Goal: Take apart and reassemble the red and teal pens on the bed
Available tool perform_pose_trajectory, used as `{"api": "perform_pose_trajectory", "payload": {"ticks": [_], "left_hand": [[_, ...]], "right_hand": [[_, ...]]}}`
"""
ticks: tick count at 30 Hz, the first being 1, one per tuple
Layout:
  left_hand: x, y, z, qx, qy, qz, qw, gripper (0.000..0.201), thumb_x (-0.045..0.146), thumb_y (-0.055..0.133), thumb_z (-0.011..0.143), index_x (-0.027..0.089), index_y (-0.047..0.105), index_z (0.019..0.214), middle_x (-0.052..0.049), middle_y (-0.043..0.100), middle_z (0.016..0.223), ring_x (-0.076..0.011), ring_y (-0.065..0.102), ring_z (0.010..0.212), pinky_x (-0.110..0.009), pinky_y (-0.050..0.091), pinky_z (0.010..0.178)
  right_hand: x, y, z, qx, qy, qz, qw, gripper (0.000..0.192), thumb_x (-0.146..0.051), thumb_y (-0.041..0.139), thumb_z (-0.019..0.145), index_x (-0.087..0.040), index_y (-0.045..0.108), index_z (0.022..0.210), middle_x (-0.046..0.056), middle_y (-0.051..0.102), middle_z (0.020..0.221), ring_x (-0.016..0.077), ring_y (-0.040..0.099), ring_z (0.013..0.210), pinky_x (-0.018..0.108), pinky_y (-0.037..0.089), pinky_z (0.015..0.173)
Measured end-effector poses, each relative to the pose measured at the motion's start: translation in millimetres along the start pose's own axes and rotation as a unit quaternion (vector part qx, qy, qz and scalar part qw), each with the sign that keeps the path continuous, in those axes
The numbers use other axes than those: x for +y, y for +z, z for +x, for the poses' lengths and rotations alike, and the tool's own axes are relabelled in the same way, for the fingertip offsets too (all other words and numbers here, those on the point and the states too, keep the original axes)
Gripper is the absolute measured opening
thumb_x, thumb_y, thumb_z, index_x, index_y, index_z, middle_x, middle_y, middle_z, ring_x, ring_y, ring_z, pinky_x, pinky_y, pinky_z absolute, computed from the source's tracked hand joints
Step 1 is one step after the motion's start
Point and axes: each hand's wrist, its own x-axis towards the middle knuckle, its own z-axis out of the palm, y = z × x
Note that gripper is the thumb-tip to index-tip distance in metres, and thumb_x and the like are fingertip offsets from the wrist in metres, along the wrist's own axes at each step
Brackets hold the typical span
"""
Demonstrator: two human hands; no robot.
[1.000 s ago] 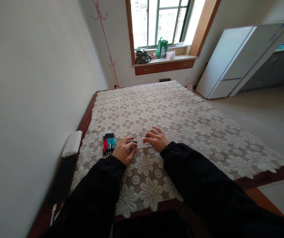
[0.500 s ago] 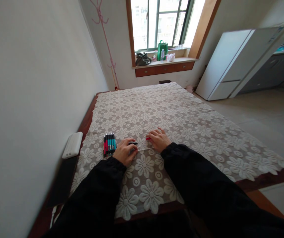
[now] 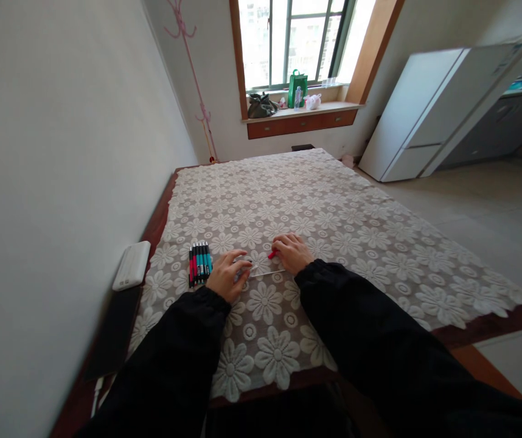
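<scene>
My left hand (image 3: pixel 228 277) rests over the left end of a flat clear plastic piece (image 3: pixel 266 273), thumb and fingers bent but apart. Just past its index fingertip a small dark tip (image 3: pixel 250 262) shows; the rest of that thing is hidden by the fingers. My right hand (image 3: pixel 292 253) is closed on a small red stick-like thing, perhaps a pen (image 3: pixel 272 254), whose end sticks out to the left above the plastic. Left of my left hand, several click pens (image 3: pixel 200 263) with red, teal and black barrels lie side by side in a row.
A lace flower tablecloth (image 3: pixel 265 301) covers the table. Along the left wall lie a white power bank (image 3: pixel 132 266), a black flat pad (image 3: pixel 114 331) and a white cable (image 3: pixel 97 395). Beyond stand a pink coat rack (image 3: pixel 192 67), a window sill with bags, and a white fridge (image 3: pixel 425 115).
My left fingers have spread and shifted slightly, so the black pen-like thing beside them is now mostly hidden. More of the red thing shows at my right fingertips, tilted differently.
</scene>
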Motion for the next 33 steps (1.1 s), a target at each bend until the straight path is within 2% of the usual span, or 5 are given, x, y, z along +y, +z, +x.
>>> {"api": "perform_pose_trajectory", "payload": {"ticks": [8,12,24,29,33], "left_hand": [[2.4,-1.9,0.9,-0.013,0.032,-0.011,0.999,0.02,0.02,0.053,0.091,0.024,0.068,0.104,-0.005,0.063,0.127,-0.0246,0.049,0.129,-0.048,0.043,0.11],[3.9,-3.4,1.7,-0.045,0.049,-0.017,0.998,0.024,0.021,0.048,0.094,0.024,0.066,0.109,-0.004,0.065,0.127,-0.0247,0.045,0.135,-0.05,0.041,0.111],[7.9,-5.1,0.2,-0.103,0.061,0.031,0.992,0.027,0.032,0.046,0.097,0.026,0.067,0.113,-0.002,0.065,0.13,-0.0264,0.036,0.143,-0.055,0.029,0.118],[10.4,-7.9,1.4,-0.091,0.07,0.039,0.993,0.027,0.031,0.048,0.096,0.027,0.067,0.114,-0.002,0.062,0.134,-0.0271,0.037,0.142,-0.055,0.031,0.117],[9.4,-7.8,1.4,-0.044,0.055,0.019,0.997,0.021,0.027,0.051,0.094,0.025,0.069,0.104,-0.003,0.064,0.129,-0.027,0.04,0.14,-0.052,0.036,0.114]], "right_hand": [[-1.9,-4.9,1.2,0.016,-0.093,0.002,0.995,0.028,-0.004,0.054,0.085,-0.026,0.068,0.096,0.003,0.066,0.1,0.0198,0.054,0.102,0.04,0.025,0.11],[-3.2,-5.2,0.9,0.007,-0.131,0.01,0.991,0.034,0.0,0.055,0.08,-0.025,0.069,0.099,0.004,0.065,0.101,0.0201,0.054,0.099,0.034,0.038,0.093],[-6.8,-8.4,0.1,-0.001,-0.152,0.012,0.988,0.032,-0.001,0.055,0.08,-0.024,0.069,0.097,0.005,0.066,0.104,0.0217,0.054,0.098,0.035,0.041,0.085],[-11.6,-7.1,0.3,0.059,-0.1,0.122,0.986,0.038,-0.005,0.046,0.09,-0.022,0.061,0.12,0.007,0.065,0.11,0.0203,0.056,0.103,0.035,0.044,0.091],[-9.7,-0.1,-1.3,-0.015,-0.097,0.093,0.991,0.044,-0.003,0.051,0.083,-0.023,0.062,0.12,0.007,0.066,0.111,0.0216,0.056,0.104,0.036,0.042,0.091]]}}
